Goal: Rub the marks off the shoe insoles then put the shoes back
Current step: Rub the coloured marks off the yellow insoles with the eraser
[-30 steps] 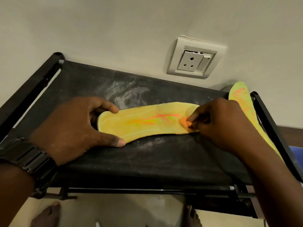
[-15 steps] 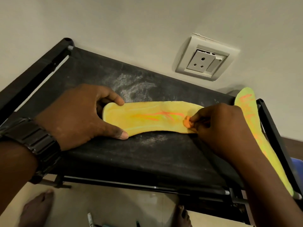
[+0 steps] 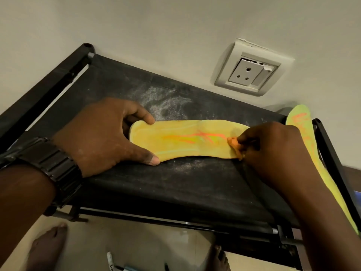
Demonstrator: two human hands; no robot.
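Head view, looking down on a black fabric shelf [image 3: 156, 188] set against a pale wall [image 3: 175, 26]. Flat on the fabric, lengthwise from left to right: a yellow insole [image 3: 185, 139], streaked down its middle with orange marks [image 3: 195, 136].

At its left end, the left hand [image 3: 101, 137], clamped round the rounded tip, with forefinger curled over the far edge, thumb stretched along the near edge, and palm down on the fabric. On that wrist, a dark metal watch [image 3: 48, 165].

At the insole's right end, the right hand [image 3: 273, 149], fingers bunched in a tight pinch on a small orange lump [image 3: 233, 142], pressed to the insole's surface just right of the marks. Eraser or cloth: cannot tell.

Behind the right hand, a second insole [image 3: 304, 130], yellow-green with orange scribbles near its top, lying along the right rail [image 3: 330, 153], tip near the wall, lower part hidden by the forearm.

White dust [image 3: 166, 102] smeared over the fabric beyond the first insole, with a fainter patch just in front of it. On the wall above the shelf's right half, a white socket plate [image 3: 248, 75].

Below the shelf, on a beige floor [image 3: 136, 241]: a bare foot [image 3: 48, 245] at left, another foot [image 3: 220, 257] at right, and pens [image 3: 110, 259] between them, blurred.
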